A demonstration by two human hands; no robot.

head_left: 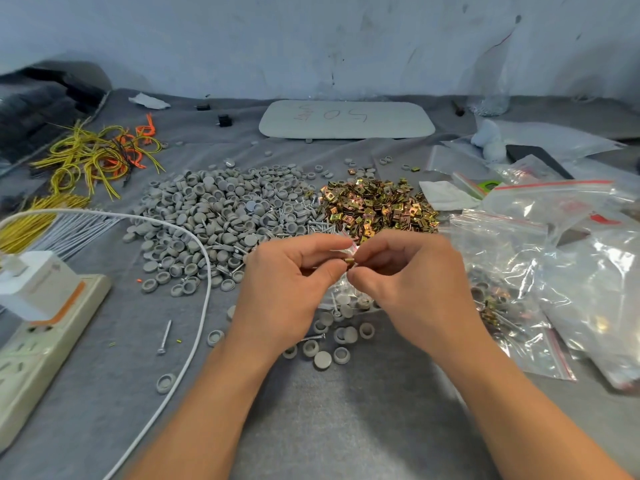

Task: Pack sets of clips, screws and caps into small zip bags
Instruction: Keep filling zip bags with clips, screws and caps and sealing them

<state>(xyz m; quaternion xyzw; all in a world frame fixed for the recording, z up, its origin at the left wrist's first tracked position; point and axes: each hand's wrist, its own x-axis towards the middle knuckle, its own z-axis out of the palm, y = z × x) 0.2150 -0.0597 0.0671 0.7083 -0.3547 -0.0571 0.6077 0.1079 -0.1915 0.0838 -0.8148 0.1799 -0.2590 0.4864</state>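
Note:
My left hand and my right hand meet at the table's middle, both pinching the mouth of a small clear zip bag with a red strip. A gold clip sits between my fingertips at the bag's opening. Behind my hands lies a big heap of grey caps, a gold pile of clips to its right, and silver screws between them. Loose caps lie under my hands.
Filled and empty zip bags crowd the right side. A white power strip with a charger and white cable lies left. Yellow and orange wires sit far left, a white board at the back.

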